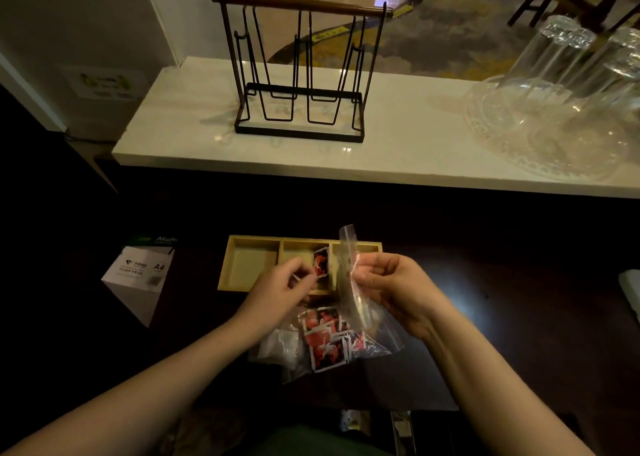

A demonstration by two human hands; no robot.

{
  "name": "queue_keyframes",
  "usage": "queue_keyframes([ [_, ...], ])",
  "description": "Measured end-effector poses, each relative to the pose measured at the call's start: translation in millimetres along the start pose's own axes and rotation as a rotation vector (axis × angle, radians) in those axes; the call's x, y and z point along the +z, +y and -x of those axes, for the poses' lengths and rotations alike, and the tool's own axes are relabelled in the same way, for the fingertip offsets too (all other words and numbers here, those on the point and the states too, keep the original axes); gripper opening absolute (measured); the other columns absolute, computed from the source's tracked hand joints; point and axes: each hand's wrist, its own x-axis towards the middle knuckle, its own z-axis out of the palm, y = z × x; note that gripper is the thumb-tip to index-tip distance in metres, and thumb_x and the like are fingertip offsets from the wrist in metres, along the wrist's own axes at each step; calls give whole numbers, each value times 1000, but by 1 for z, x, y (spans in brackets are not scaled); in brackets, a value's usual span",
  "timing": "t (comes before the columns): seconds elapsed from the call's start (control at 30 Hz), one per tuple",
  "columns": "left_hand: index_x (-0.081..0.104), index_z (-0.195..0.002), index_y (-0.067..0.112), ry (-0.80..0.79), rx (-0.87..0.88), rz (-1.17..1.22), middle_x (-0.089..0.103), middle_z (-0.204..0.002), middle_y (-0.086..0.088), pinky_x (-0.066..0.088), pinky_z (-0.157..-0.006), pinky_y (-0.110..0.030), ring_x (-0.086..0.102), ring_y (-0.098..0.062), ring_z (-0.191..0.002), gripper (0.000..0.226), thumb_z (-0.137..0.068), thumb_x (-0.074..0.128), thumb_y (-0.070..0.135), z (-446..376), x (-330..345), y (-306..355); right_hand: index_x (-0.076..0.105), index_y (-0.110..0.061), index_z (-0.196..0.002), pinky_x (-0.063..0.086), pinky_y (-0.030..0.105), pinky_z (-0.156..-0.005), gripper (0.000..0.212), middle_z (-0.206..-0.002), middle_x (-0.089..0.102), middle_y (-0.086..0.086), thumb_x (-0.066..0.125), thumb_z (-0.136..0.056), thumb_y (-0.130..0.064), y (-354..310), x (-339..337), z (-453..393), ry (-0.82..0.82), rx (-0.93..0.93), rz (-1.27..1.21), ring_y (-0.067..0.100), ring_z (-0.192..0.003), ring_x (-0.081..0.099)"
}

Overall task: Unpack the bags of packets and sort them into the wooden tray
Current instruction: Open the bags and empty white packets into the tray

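A wooden tray point(254, 244) with three compartments lies on the dark table. My left hand point(282, 291) pinches a red and white packet point(321, 261) over the middle compartment. My right hand point(391, 287) holds up a clear plastic bag point(356, 303) by its edge, in front of the tray's right compartment. Several red and white packets point(327, 341) lie in a heap on the table below my hands, partly inside clear plastic. Another clear bag point(282, 346) with white contents sits to the left of the heap.
A white box of A4 paper point(138, 279) stands left of the tray. Behind, a white marble counter point(398, 150) carries a black wire rack point(299, 71) and upturned glasses point(561, 84) on a glass dish at the right.
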Motion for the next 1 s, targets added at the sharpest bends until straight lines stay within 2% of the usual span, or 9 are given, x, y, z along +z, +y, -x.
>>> queue_keyframes([
  [0.1,56,-92,6,-82,-140,334,67,-91,-13,59,-64,-36,69,-25,-72,17,-92,55,22,7,-5,18,65,4,-96,57,26,-70,16,-79,68,7,59,-82,8,14,29,-7,-17,17,95,18,-76,65],
  [0.17,54,-89,4,-16,-200,240,67,-89,-15,60,-63,-41,70,-27,-68,22,-89,60,25,12,-1,20,67,-4,-92,57,29,-73,16,-85,71,8,61,-82,7,23,46,-9,1,-12,192,21,-81,67],
  [0.27,54,-77,18,88,-235,142,66,-77,-5,61,-63,-44,69,-23,-62,16,-89,61,27,17,-2,14,67,-4,-95,59,31,-77,16,-95,70,14,63,-82,4,31,64,-12,51,-79,368,25,-88,68],
  [0.37,61,-83,14,92,-278,118,70,-78,-7,61,-63,-42,71,-23,-65,14,-91,58,25,20,-6,6,66,-3,-91,58,24,-69,12,-86,68,12,65,-81,3,40,76,-13,79,-103,415,19,-79,66],
  [0.47,65,-83,8,84,-311,88,70,-76,-9,61,-64,-40,72,-23,-65,18,-92,56,22,24,-10,0,67,-6,-84,59,34,-72,7,-79,69,12,69,-79,-2,47,83,-12,96,-99,431,22,-75,67],
  [0.6,64,-77,9,18,-301,88,70,-77,-13,60,-66,-43,72,-22,-68,25,-95,50,17,30,-18,-10,64,-14,-76,50,13,-55,18,-68,65,0,68,-79,3,49,86,-8,-5,-29,353,3,-58,62],
  [0.77,50,-65,25,110,-153,-174,59,-60,1,45,-54,-28,62,-11,-56,30,-94,51,24,39,-14,-15,66,-10,-80,53,19,-64,13,-71,66,1,65,-81,3,48,84,-5,-58,68,233,11,-68,62],
  [0.9,56,-71,16,84,-198,174,57,-57,1,49,-54,-27,58,-11,-55,23,-94,52,16,37,-14,-17,69,-1,-85,55,31,-74,7,-76,69,8,66,-80,2,46,79,-8,-50,164,20,19,-74,65],
  [1.0,56,-75,11,82,-208,349,57,-60,1,51,-58,-30,56,-12,-58,21,-95,50,14,36,-11,-16,68,1,-85,55,27,-59,7,-74,70,10,62,-82,3,40,75,-10,-71,201,-121,19,-66,67],
])
